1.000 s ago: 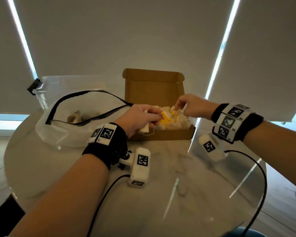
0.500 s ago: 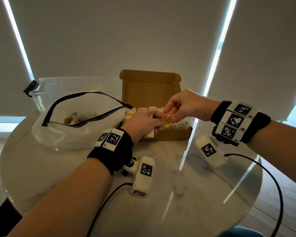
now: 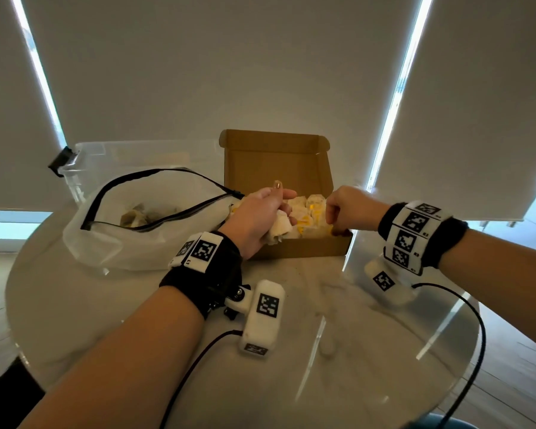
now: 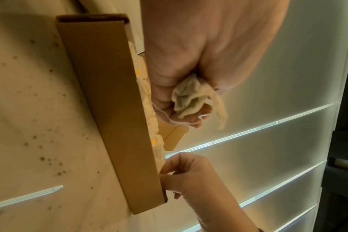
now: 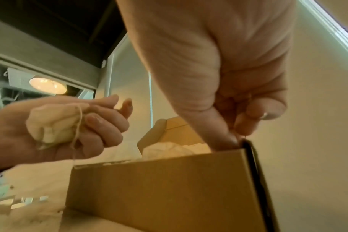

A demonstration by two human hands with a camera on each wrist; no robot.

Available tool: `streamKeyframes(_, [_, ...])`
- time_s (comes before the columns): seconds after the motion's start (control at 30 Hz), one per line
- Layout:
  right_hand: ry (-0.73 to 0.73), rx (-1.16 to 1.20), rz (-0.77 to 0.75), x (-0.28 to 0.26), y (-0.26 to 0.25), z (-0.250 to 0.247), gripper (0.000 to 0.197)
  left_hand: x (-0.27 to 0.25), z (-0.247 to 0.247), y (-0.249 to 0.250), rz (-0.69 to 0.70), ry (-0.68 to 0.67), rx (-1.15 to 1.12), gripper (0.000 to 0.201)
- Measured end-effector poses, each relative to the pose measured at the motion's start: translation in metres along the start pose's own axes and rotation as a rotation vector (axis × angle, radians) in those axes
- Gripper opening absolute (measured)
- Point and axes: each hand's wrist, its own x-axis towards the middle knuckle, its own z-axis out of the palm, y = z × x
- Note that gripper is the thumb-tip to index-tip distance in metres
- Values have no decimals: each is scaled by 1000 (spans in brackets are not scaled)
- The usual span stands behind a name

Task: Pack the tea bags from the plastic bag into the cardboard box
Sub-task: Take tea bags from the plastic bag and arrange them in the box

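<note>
Tea bag [image 5: 50, 125] bunched in left hand [image 3: 257, 218], fingers clenched round it, over near-left part of cardboard box [image 3: 307, 247]. Box nearly full. Right hand [image 3: 350, 209] at near-right corner, fingers curled, apparently pinching tag or string; unclear. Plastic bag [image 3: 112, 243] on tabletop [image 3: 369, 351], few bags left inside. Placing step; next needs gap among packed bags.

Both hands [image 3: 300, 212] over tea-filled cardboard box [image 3: 304, 247]

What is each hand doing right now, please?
Left hand: closed around a bunch of tea bags.
Right hand: fingers curled at the right front corner of the box; a grip cannot be told.
</note>
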Motion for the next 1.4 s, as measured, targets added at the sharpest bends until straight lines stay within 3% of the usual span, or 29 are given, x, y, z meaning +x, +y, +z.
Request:
streamKeyframes(0.2, [33, -96, -58, 2, -6, -3, 14, -5, -1, 7, -60, 0, -73, 40])
streamKeyframes(0.3, [153, 163, -109, -9, -26, -13, 27, -5, -2, 9, -80, 5, -141, 42])
streamKeyframes(0.43, [-32, 615, -115, -30, -59, -17, 35, -3, -2, 7, -74, 17, -169, 42])
streamKeyframes(0.53, [-15, 664, -178, -32, -66, -14, 18, -4, -3, 7, -54, 17, -204, 43])
streamKeyframes(0.77, [38, 771, -98, -28, -48, -27, 18, 3, -6, 7, -23, 61, -224, 46])
streamKeyframes(0.87, [20, 827, -63, -30, -29, -33, 16, 0, -6, 8, -6, 59, -152, 22])
streamKeyframes(1.0, [94, 788, -25, -31, -2, -31, 17, 4, -6, -1, 60, 28, 53, 35])
streamKeyframes(1.2, [251, 788, 10, -35, 26, -23, 19, 4, 10, 6, 79, -37, 184, 19])
streamKeyframes(1.3, [290, 807, -14, -37, 32, -25, 16, 12, 17, 11, 153, -57, 507, 19])
streamKeyframes(1.4, [277, 810, -34, -40, 34, -31, 18, 18, 29, 14, 249, -180, 837, 39])
